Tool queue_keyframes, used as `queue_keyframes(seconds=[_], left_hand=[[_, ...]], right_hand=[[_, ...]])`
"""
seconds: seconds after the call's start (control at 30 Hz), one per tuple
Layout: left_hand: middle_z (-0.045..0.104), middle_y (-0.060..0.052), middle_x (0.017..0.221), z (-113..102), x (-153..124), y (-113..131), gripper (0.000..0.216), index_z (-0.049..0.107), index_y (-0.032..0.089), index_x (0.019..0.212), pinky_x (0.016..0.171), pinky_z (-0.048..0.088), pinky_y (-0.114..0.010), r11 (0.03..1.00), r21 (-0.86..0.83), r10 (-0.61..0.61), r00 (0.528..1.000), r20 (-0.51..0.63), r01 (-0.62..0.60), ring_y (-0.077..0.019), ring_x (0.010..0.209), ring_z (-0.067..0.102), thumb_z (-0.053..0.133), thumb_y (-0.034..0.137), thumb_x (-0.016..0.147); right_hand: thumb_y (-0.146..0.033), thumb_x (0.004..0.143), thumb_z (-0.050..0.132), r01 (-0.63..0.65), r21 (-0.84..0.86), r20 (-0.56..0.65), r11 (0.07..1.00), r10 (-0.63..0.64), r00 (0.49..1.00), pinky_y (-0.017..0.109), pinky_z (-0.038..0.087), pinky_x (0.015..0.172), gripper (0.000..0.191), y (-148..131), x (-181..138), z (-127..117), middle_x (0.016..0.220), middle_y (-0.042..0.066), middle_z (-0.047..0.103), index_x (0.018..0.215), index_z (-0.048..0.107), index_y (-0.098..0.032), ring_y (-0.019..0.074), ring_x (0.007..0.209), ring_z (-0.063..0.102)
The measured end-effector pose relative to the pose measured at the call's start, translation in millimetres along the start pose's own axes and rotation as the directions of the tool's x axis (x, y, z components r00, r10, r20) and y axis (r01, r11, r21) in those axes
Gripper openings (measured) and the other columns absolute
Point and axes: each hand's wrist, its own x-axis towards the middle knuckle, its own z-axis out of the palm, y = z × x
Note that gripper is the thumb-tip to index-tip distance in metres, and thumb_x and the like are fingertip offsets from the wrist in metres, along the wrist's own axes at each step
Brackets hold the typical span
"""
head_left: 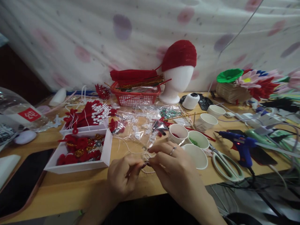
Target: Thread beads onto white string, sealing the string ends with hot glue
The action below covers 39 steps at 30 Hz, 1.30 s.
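My left hand (125,178) and my right hand (174,170) meet over the near edge of the wooden table (77,190). Both pinch a small bundle of white thread (147,155) between fingertips; what else sits in the pinch is too small to make out. A ring shows on my right hand. A white tray of red and gold ornaments (81,150) lies just left of my left hand. Three paper cups (191,144) stand right beside my right hand.
Scissors (226,167) and a blue glue gun (240,145) lie to the right. A red basket (135,93) and a foam head with a red cap (178,70) stand at the back. Bead bags (142,123), another tray (87,117), a dark tablet (20,184), artificial flowers (253,81) and cables surround them.
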Motion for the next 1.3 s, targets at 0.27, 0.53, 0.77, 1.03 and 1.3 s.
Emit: queue_keyframes(seconds=[0.27,0.53,0.77,1.03,1.3], left_hand=[[0.060,0.008,0.058,3.8,-2.5,-1.3,0.013,0.057,0.023,0.085,0.042,0.029,-0.022,1.000,0.020,0.008,1.000,-0.007,-0.008,-0.0073,0.041,0.046,0.052,0.026,0.097],[0.058,0.006,0.057,5.7,-4.3,2.2,0.020,0.058,0.021,0.079,0.043,0.032,-0.022,0.990,0.012,-0.138,0.990,-0.029,0.139,-0.0080,0.043,0.046,0.052,0.028,0.096],[0.051,0.006,0.054,5.8,-3.5,3.2,0.022,0.059,0.019,0.077,0.042,0.035,-0.019,0.946,-0.054,-0.322,0.941,-0.099,0.318,-0.0076,0.043,0.043,0.054,0.031,0.095],[0.058,0.006,0.056,3.1,-1.0,-2.9,0.012,0.059,0.020,0.079,0.040,0.037,-0.016,0.978,-0.062,-0.203,0.977,-0.061,0.199,-0.0065,0.042,0.048,0.058,0.020,0.091],[0.061,0.006,0.057,0.1,0.3,-2.1,0.011,0.059,0.020,0.081,0.037,0.032,-0.017,0.988,-0.040,-0.147,0.989,-0.010,0.147,-0.0062,0.039,0.046,0.056,0.020,0.092]], right_hand=[[0.001,0.088,0.052,0.035,-0.017,0.075,0.999,-0.034,0.997,0.040,0.053,0.074,0.024,0.0,-2.6,-2.8,0.103,0.008,0.075,0.086,0.070,-0.014,0.0246,0.087,0.065],[0.000,0.088,0.051,0.013,0.010,0.049,1.000,-0.013,0.999,0.040,0.056,0.075,0.025,3.1,-5.6,-4.8,0.100,0.007,0.076,0.090,0.071,-0.016,0.0229,0.086,0.069],[-0.008,0.090,0.055,-0.039,0.002,-0.046,0.999,0.039,0.998,0.034,0.056,0.076,0.018,4.0,-6.1,-20.2,0.097,0.007,0.075,0.090,0.070,-0.018,0.0199,0.086,0.070],[-0.018,0.089,0.066,-0.055,-0.019,-0.002,0.998,0.055,0.999,0.041,0.056,0.085,0.011,1.3,-5.2,-3.7,0.116,0.012,0.070,0.099,0.070,-0.017,0.0266,0.105,0.066],[-0.008,0.088,0.063,0.015,0.037,-0.003,0.999,-0.015,1.000,0.039,0.055,0.078,0.016,3.2,-0.4,3.7,0.106,0.007,0.073,0.083,0.073,-0.019,0.0220,0.091,0.064]])
